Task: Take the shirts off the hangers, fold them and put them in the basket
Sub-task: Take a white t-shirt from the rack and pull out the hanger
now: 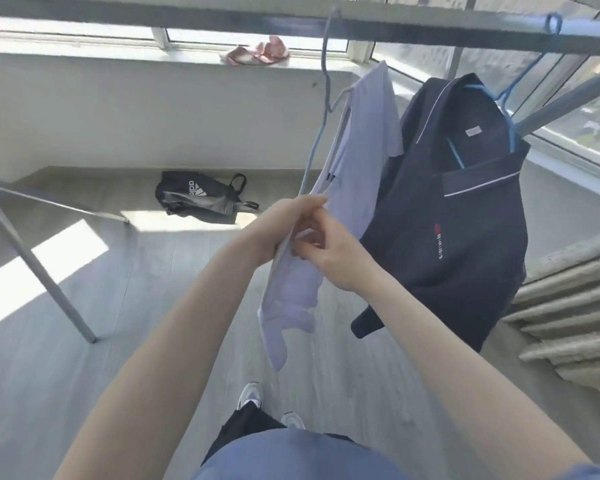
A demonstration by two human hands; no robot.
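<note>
Two shirts: pale shirt (364, 147) on grey hanger (313, 152), navy shirt (465, 230) on blue hanger (511, 133), touching, both hung from the rail (222, 24); none off, none folded.
Basket: not in view.
Left hand (281, 230): gripping the pale shirt's lower cloth.
Right hand (336, 261): pinching the same cloth, just beside.
Room: open floor (153, 289) below; rack leg (45, 278) at left, radiator (568, 317) close at right.

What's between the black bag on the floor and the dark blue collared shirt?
In the head view, a pale lilac hanging shirt, held by the left hand and right hand.
</note>
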